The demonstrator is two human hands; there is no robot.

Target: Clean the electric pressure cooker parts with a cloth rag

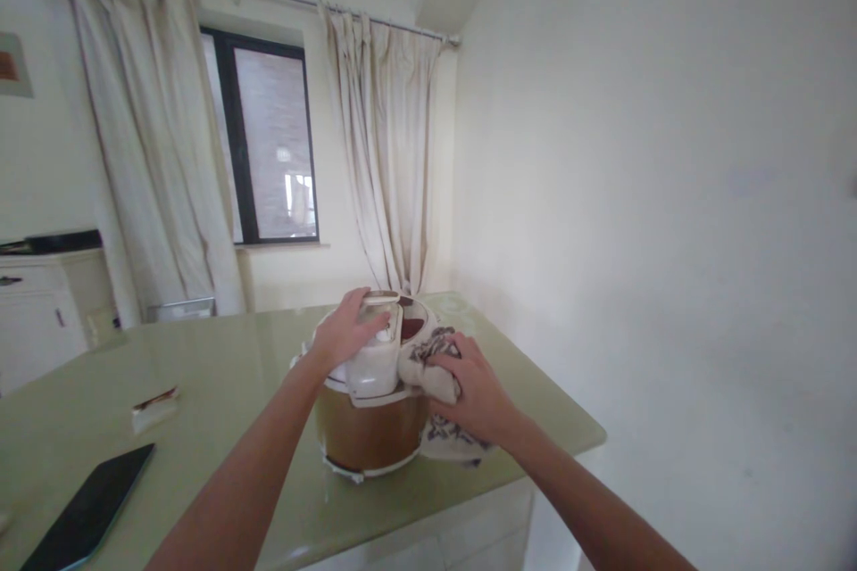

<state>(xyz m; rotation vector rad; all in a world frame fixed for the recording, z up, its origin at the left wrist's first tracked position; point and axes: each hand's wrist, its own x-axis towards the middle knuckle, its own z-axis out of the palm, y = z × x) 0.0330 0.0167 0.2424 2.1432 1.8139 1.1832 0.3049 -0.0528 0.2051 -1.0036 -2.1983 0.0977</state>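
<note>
A rice cooker (373,433) with a gold-brown body and a white lid stands on the green table, near its right end. My left hand (345,335) lies on the left part of the lid, thumb and fingers apart, beside the raised front panel. Bunched in my right hand (472,388) is a pale cloth (428,366) with a dark pattern, pressed against the right side of the lid. Part of the cloth hangs down beside the body to the tabletop. The fingers under the cloth are partly hidden.
On the left of the green table (254,375) lie a dark phone or tablet (90,508) and a small white packet (155,409). A white wall (636,196) runs along the right. Curtains (385,152) hang at the window behind, and a white cabinet (40,312) stands far left.
</note>
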